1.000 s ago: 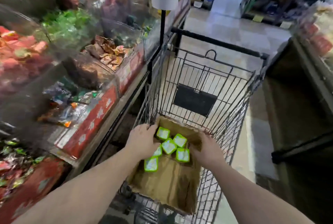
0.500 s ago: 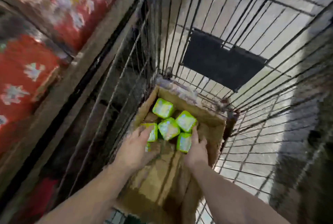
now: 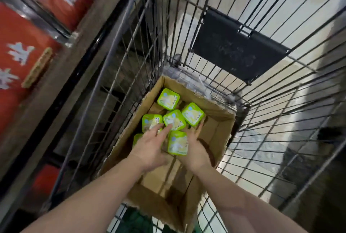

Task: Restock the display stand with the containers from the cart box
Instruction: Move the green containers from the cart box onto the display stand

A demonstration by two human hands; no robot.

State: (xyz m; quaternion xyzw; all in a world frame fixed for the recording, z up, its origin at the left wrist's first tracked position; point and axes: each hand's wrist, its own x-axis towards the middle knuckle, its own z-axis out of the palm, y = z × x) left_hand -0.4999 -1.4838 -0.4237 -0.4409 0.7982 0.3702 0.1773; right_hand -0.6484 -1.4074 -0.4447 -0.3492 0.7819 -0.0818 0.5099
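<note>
Your left hand [image 3: 149,148] lies spread over the green containers [image 3: 174,120] in the cardboard box [image 3: 215,131], fingers straight, gripping nothing; one container sits half hidden under its palm. Your right hand [image 3: 196,148] cups the near container [image 3: 177,142] from its side, though I cannot tell whether it really grips. Lift now and that one may slip back. The loose, tilted containers could topple if nudged. The display stand [image 3: 28,54] waits at far left, beyond the cart [image 3: 131,26] wires.
</note>
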